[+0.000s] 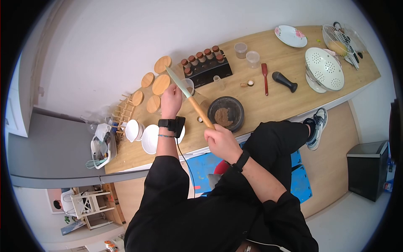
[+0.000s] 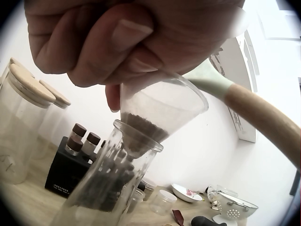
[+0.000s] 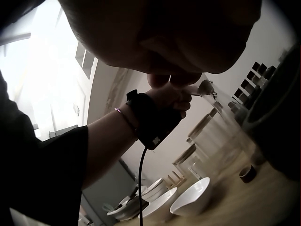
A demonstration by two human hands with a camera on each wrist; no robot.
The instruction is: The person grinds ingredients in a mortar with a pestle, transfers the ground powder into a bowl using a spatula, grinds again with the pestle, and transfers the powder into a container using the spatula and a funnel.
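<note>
My left hand (image 1: pixel 171 101) pinches the rim of a clear funnel (image 2: pixel 181 96). Dark grounds (image 2: pixel 143 128) lie in the cone, and its lower end sits inside the mouth of a clear glass bottle (image 2: pixel 110 174). In my right hand (image 1: pixel 224 145) is a spatula, gripped near the end of its wooden handle (image 1: pixel 200 112). The spatula's pale green head (image 1: pixel 178 82) reaches past the left hand, and in the left wrist view it shows behind the funnel rim. A dark mortar (image 1: pixel 240 110) holding brown powder (image 1: pixel 223 116) stands beside the right hand.
Behind the hands stands a black rack (image 1: pixel 210 74) of brown-capped vials, with wooden-lidded jars (image 1: pixel 161 84) to the left. White bowls (image 1: pixel 150 140) are at the front left. A red spatula (image 1: pixel 265 77), a black pestle (image 1: pixel 284 81) and a white colander (image 1: pixel 323 69) lie rightward.
</note>
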